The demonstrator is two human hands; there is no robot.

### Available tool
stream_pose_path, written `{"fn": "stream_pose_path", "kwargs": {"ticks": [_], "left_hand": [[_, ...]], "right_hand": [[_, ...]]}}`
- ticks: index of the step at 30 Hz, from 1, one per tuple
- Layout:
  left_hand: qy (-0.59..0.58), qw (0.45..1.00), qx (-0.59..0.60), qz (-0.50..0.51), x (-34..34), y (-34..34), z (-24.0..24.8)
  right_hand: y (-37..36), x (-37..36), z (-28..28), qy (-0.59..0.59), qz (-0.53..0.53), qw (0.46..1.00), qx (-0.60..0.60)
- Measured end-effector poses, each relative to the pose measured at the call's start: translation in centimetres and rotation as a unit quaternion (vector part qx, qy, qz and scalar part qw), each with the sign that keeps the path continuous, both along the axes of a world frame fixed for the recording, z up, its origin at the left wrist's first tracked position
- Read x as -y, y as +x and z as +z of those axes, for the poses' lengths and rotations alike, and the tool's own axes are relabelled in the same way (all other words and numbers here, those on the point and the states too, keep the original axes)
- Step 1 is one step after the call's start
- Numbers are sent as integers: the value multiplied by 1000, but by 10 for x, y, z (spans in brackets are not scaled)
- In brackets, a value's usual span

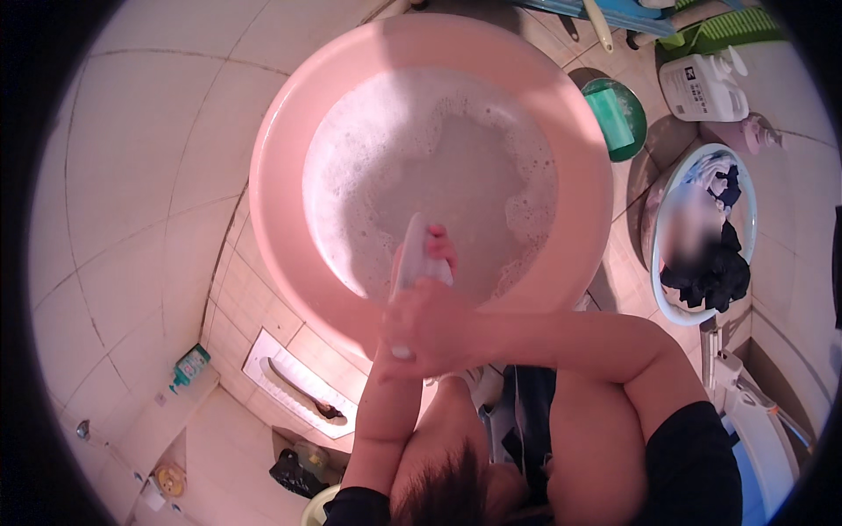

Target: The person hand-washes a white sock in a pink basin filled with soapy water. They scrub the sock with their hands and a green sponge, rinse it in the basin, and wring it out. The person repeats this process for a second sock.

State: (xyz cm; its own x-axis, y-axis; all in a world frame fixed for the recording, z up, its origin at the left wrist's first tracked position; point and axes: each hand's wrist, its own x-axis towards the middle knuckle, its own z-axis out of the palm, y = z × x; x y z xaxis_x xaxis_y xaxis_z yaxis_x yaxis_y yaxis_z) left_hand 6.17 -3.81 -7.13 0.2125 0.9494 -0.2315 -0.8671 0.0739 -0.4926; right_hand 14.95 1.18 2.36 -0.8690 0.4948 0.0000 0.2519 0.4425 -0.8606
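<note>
A large pink basin [294,131] of cloudy, foamy water [469,184] stands in front of me. Over its near side, my left hand [441,245] has its fingers curled round a wet, whitish, narrow piece [414,245], whose exact kind is unclear. My right hand [430,324] reaches across from the right and closes over the left hand and wrist, blurred by motion. A small white bit [402,352] shows at its lower edge; what its fingers hold is mostly hidden.
Right of the basin are a green dish [638,114] with a green bar, a white pump bottle [702,88] and a pale blue tub [674,305] of dark clothes [715,272]. A floor drain channel [294,386] and a green bottle [190,366] lie to the left.
</note>
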Motion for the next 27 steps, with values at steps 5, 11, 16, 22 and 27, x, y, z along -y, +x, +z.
{"fn": "stream_pose_path", "kwargs": {"ticks": [5,11,16,22,27], "left_hand": [[-306,879,-359,-67,-9,4,42],[20,966,-243,-88,-21,-27,4],[-273,869,-404,-79,-31,11,75],[-296,802,-519,-18,-35,-11,85],[-214,700,-676,-81,-27,-33,89]], "right_hand": [[-4,-54,-35,50,-105,988,97],[-3,-35,-4,80,-74,992,69],[14,-55,-78,-246,-273,929,42],[39,-64,-74,-621,-98,777,-14],[60,-68,-66,-670,-228,700,-95]]}}
